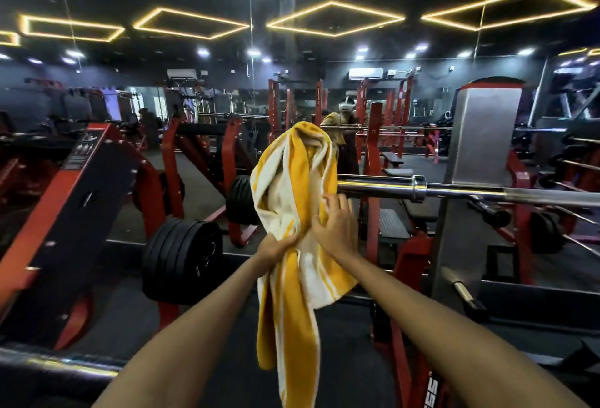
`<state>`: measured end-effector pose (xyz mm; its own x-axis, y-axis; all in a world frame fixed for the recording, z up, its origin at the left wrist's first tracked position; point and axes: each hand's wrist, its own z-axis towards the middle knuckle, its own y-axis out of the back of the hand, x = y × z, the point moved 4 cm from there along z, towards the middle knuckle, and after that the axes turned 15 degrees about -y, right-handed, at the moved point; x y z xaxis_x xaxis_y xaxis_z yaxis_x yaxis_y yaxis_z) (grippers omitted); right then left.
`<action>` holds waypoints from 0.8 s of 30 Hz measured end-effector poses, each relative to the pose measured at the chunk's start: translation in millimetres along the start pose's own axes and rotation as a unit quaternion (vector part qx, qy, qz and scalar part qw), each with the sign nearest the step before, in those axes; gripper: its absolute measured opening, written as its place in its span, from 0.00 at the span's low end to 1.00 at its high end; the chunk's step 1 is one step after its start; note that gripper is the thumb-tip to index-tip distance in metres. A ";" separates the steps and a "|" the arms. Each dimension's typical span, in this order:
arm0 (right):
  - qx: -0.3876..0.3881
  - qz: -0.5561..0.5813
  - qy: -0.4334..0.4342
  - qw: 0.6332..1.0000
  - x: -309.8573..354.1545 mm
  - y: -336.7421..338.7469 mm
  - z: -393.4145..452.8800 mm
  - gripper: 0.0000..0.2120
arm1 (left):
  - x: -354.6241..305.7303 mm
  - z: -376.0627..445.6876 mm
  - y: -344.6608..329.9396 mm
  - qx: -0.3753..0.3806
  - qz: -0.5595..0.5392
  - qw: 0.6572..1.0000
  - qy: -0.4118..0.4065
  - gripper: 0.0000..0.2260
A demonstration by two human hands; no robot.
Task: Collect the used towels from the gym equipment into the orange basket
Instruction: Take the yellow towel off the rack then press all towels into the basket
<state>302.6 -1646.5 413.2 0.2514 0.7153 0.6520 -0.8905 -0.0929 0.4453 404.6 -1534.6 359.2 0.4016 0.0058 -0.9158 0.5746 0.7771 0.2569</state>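
Note:
A yellow and white striped towel hangs bunched in the air in front of me, its top near head height and its tail dropping toward the floor. My left hand is closed around the towel's middle. Beside it, my right hand lies flat against the cloth with its fingers spread, just below a chrome barbell on a rack. The orange basket is not in view.
Red and black weight machines stand on the left, one carrying black plates. On the right the silver upright of the rack holds the barbell. A mirror wall at the back shows a person with a towel. Dark floor lies below me.

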 end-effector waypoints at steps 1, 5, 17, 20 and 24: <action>-0.020 -0.059 0.077 0.995 7.8 3.8 -1.2 0.21 | 2.1 -4.8 -0.8 0.053 0.021 0.998 0.024 0.36; 0.033 -0.228 0.310 0.922 14.0 -11.0 -16.9 0.23 | 18.8 -33.0 9.5 0.135 0.174 0.972 0.077 0.37; 0.363 -0.169 0.148 0.904 -15.0 -60.7 -67.5 0.54 | 41.0 -61.0 61.1 -0.023 0.361 0.931 0.049 0.37; 0.444 -0.130 0.106 0.880 -13.7 -76.9 -82.2 0.63 | 35.3 -69.5 59.2 -0.073 0.322 0.944 0.020 0.35; 0.526 0.030 -0.040 0.849 -21.3 -104.7 -107.6 0.65 | 35.7 -86.6 80.2 -0.184 0.117 0.976 -0.016 0.35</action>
<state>349.7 -1577.5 286.7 0.2790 0.6422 0.7139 -0.0809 -0.7251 0.6839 403.2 -1417.6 320.3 0.5173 0.1950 -0.8333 0.1721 0.9301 0.3245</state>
